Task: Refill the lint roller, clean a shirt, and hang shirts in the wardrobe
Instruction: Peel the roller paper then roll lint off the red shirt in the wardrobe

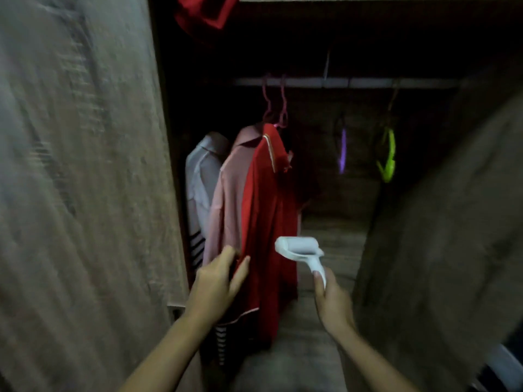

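Two bare hands reach into an open wardrobe (85, 165), seen from a head-worn camera. At 5 o'clock, the right hand (332, 299) is closed around the handle of a white lint roller (300, 248), its roll held crosswise just beside the red shirt (268, 222). At 7 o'clock, the left hand (218, 281) is spread, fingers (240, 271) loosely extended and resting against the red shirt's lower left edge; whether it pinches any cloth cannot be told through the motion blur. Behind the red shirt, toward 9 o'clock, hang a pink shirt (229, 190) and a pale shirt (202, 171), with striped fabric (196, 248) showing below. Pink hanger hooks (274, 100) catch the rail (348, 82) at 12 o'clock. Farther along the rail, toward 2 o'clock, a purple hanger (343, 151) and a green hanger (388, 157) hang bare, well apart from the shirts. At 11 o'clock, red cloth (206, 15) lies on the upper shelf.
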Demonstrator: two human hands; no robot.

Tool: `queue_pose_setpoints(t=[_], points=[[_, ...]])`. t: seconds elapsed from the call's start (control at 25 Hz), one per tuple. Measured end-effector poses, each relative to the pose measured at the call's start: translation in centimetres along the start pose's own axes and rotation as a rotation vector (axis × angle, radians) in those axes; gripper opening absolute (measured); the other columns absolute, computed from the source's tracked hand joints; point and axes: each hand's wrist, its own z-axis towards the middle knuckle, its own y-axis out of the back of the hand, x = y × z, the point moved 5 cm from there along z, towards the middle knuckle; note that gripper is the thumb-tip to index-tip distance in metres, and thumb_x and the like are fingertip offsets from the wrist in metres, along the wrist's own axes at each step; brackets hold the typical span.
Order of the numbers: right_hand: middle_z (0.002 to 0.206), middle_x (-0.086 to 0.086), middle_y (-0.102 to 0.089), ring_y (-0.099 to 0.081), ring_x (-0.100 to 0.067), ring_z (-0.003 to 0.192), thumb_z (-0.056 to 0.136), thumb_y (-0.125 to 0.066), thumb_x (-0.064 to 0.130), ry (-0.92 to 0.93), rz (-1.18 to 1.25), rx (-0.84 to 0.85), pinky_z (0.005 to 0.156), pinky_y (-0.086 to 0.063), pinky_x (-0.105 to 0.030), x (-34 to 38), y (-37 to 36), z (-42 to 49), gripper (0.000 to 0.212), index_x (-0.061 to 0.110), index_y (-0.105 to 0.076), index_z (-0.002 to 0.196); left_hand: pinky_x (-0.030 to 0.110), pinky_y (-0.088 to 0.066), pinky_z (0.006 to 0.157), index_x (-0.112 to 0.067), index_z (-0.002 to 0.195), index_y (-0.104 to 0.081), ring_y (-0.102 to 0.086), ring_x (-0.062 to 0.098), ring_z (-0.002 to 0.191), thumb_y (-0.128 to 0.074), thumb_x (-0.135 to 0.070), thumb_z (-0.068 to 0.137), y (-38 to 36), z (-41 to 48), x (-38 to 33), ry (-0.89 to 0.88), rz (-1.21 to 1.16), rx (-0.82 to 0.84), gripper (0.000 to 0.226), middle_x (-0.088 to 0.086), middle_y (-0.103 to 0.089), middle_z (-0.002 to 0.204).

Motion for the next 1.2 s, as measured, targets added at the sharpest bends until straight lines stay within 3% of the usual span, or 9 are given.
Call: queue_pose_setpoints(t=[0.16,0.36,0.48,0.56,0.64,0.88,1.08,1.2], points=[[0.089,-0.016,-0.069,-0.063,-0.038,0.083,0.097,-0.035,0.036,-0.017,-0.214,-0.104,0.061,-0.035,-0.031,-2.8,5.7,-4.0,0.033,0.02,-0.047,0.123,0.032,-0.04,0.042,-0.019,0.078,-0.038,-0.057,0.022,0.045,-0.051,-0.032,0.086,-4.2,-1.5,-4.5,-0.163,0.015,0.082,0.02,0.004,-0.055,0.054],[0.095,-0.013,-0.068,-0.063,-0.039,0.085,0.095,-0.031,0.041,-0.059,-0.332,-0.158,0.069,-0.05,-0.042,-7.6,12.7,-11.1,0.036,0.025,-0.041,0.125,0.037,-0.045,0.047,-0.01,0.078,-0.049,-0.062,0.03,0.059,-0.043,-0.032,0.09,-10.5,-4.2,-10.7,-0.085,-0.048,0.341,0.025,0.01,-0.059,0.067],[0.094,-0.012,-0.068,-0.064,-0.035,0.083,0.094,-0.026,0.045,-0.122,-0.372,-0.196,0.068,-0.051,-0.043,-11.1,17.9,-16.2,0.039,0.026,-0.04,0.125,0.039,-0.049,0.074,-0.002,0.105,-0.058,-0.064,0.038,0.093,-0.048,-0.022,0.094,-14.8,-7.5,-16.9,-0.057,-0.121,0.517,0.025,0.022,-0.066,0.1],[0.097,-0.012,-0.068,-0.064,-0.036,0.085,0.096,-0.028,0.042,-0.192,-0.415,-0.226,0.069,-0.05,-0.041,-14.0,22.0,-20.4,0.038,0.025,-0.04,0.129,0.037,-0.04,0.101,0.0,0.129,-0.049,-0.05,0.035,0.124,-0.043,-0.021,0.097,-17.1,-10.6,-22.1,-0.064,-0.182,0.618,0.039,0.024,-0.053,0.132],[0.099,-0.012,-0.068,-0.063,-0.037,0.087,0.097,-0.03,0.04,-0.265,-0.459,-0.253,0.067,-0.046,-0.039,-16.9,26.5,-25.3,0.037,0.024,-0.04,0.128,0.036,-0.028,0.112,0.0,0.138,-0.038,-0.034,0.032,0.138,-0.034,-0.026,0.098,-18.9,-13.8,-27.7,-0.084,-0.213,0.692,0.048,0.02,-0.038,0.146],[0.092,-0.008,-0.066,-0.062,-0.033,0.083,0.096,-0.024,0.047,-0.532,-0.564,-0.298,0.069,-0.05,-0.041,-27.2,40.1,-42.3,0.039,0.026,-0.038,0.126,0.039,-0.022,0.115,-0.002,0.142,-0.031,-0.025,0.03,0.142,-0.038,-0.027,0.098,-22.3,-26.5,-46.1,-0.124,-0.273,0.886,0.052,0.017,-0.031,0.151],[0.104,-0.007,-0.069,-0.064,-0.032,0.09,0.097,-0.024,0.046,-0.741,-0.592,-0.417,0.068,-0.043,-0.035,-33.8,47.4,-56.1,0.043,0.023,-0.042,0.129,0.038,-0.023,0.115,-0.003,0.144,-0.028,-0.023,0.029,0.142,-0.036,-0.03,0.098,-23.7,-37.6,-58.3,-0.162,-0.339,1.106,0.054,0.018,-0.03,0.151],[0.089,-0.01,-0.07,-0.067,-0.033,0.076,0.096,-0.018,0.051,-0.785,-0.679,-0.496,0.063,-0.05,-0.038,-37.4,50.0,-62.0,0.055,0.015,-0.05,0.122,0.037,-0.021,0.115,-0.006,0.145,-0.025,-0.02,0.027,0.144,-0.033,-0.032,0.099,-24.9,-43.5,-64.3,-0.234,-0.337,1.233,0.054,0.015,-0.027,0.153]])
